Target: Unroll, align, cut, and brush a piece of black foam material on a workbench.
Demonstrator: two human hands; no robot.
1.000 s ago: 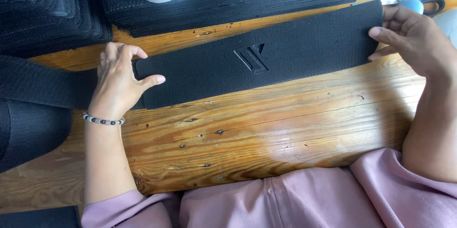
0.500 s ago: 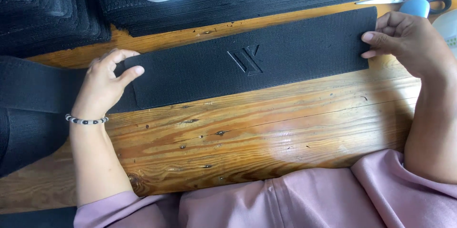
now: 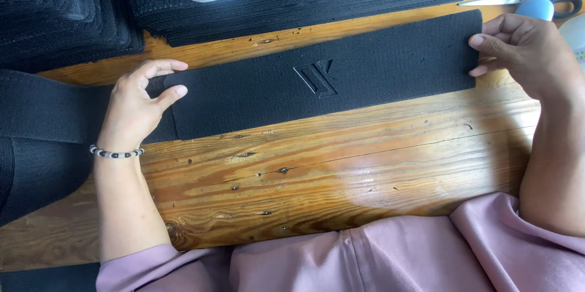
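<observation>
Two hands on black strip (image 3: 323,78) | left hand (image 3: 137,109) at 9 o'clock, fingers (image 3: 173,92) open, pressing; right hand (image 3: 527,54) at 3 o'clock, probably pinching end | step: laying it flat on surface (image 3: 341,164); next needs square ends

Pink sleeves (image 3: 524,249), beaded black-and-white bracelet (image 3: 116,153) on the left wrist.
</observation>
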